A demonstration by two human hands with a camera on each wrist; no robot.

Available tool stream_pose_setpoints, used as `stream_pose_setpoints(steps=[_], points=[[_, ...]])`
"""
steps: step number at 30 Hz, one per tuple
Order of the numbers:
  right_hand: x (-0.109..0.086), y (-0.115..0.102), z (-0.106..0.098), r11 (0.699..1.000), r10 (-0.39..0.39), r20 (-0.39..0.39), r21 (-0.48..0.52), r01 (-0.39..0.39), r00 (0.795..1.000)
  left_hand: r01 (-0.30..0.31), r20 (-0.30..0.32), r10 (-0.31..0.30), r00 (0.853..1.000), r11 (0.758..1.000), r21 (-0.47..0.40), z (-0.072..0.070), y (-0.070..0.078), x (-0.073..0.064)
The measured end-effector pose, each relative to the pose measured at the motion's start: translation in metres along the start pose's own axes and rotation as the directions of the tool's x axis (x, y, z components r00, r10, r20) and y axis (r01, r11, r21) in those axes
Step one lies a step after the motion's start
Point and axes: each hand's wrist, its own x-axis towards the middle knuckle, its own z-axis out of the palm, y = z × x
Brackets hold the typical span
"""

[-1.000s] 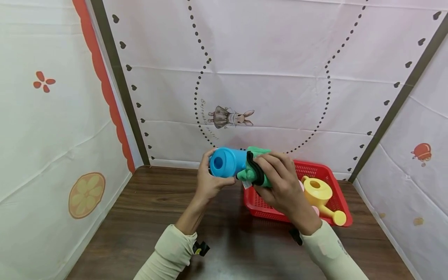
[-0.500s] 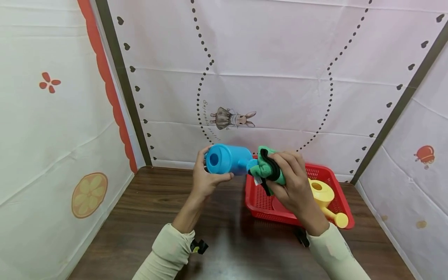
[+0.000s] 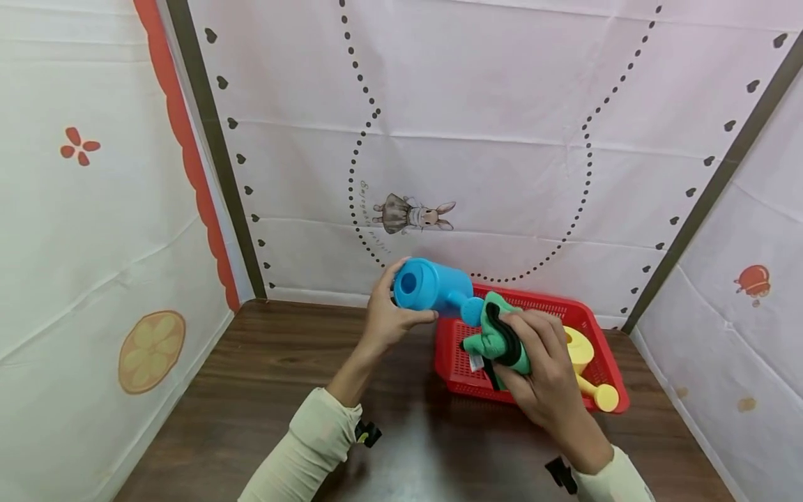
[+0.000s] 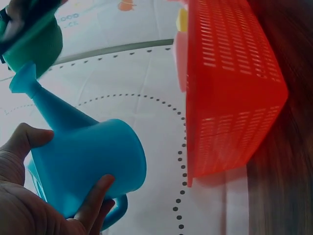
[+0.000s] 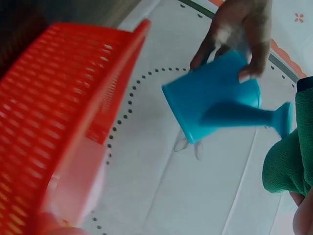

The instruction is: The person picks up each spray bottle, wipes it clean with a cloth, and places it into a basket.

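Note:
My left hand [image 3: 390, 317] grips a blue toy watering can [image 3: 447, 284] by its body, thumb on the near side. The can is lifted and lies tilted on its side, its round opening facing left and its sprinkler head pointing right. A green cloth with black edging [image 3: 482, 344] is bunched up in my right hand [image 3: 547, 366], close beside the sprinkler head. In the right wrist view, a small gap shows between the cloth [image 5: 286, 166] and the sprinkler head. The can's handle [image 4: 117, 211] shows below the body in the left wrist view.
Under the right hand a red perforated basket [image 3: 448, 366] stands on the dark wood table [image 3: 288, 369]. Inside it lie a yellow watering can [image 3: 578, 351] and a pink item [image 5: 80, 178], partly hidden. Patterned white cloth walls [image 3: 502, 174] enclose the table at the back and sides.
The right hand and cloth have moved right and down, off the can's sprinkler head, which now shows bare. The left hand first drifted slightly left, then carried the can right.

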Motion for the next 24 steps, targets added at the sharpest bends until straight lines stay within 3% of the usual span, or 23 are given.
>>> stream_pose_setpoints(steps=[4, 7, 11, 14, 20, 22, 24], points=[[-0.016, -0.01, -0.005, 0.999, 0.014, 0.043, 0.05, -0.016, 0.999, 0.0, 0.029, -0.001, 1.0, 1.0, 0.032, 0.008, -0.003, 0.008], [-0.027, -0.017, -0.005, 0.994, 0.017, 0.117, 0.103, -0.029, 0.993, 0.002, 0.057, -0.005, 0.998, 0.998, 0.056, 0.016, -0.004, 0.016], [-0.044, -0.03, 0.001, 0.991, 0.001, 0.296, 0.128, -0.041, 0.955, 0.002, 0.101, -0.013, 0.995, 0.994, 0.109, 0.028, -0.006, 0.026], [-0.056, -0.04, 0.008, 0.988, -0.021, 0.463, 0.146, -0.053, 0.886, -0.007, 0.139, -0.013, 0.99, 0.99, 0.142, 0.036, -0.009, 0.033], [-0.076, -0.045, 0.025, 0.959, -0.075, 0.745, 0.235, -0.156, 0.662, -0.024, 0.256, -0.025, 0.966, 0.982, 0.188, 0.046, -0.014, 0.044], [-0.081, -0.044, 0.031, 0.95, -0.094, 0.787, 0.253, -0.181, 0.61, -0.023, 0.302, -0.042, 0.952, 0.978, 0.207, 0.05, -0.016, 0.047], [-0.084, -0.043, 0.036, 0.948, -0.1, 0.814, 0.253, -0.193, 0.572, -0.026, 0.337, -0.055, 0.94, 0.973, 0.231, 0.053, -0.017, 0.049]])
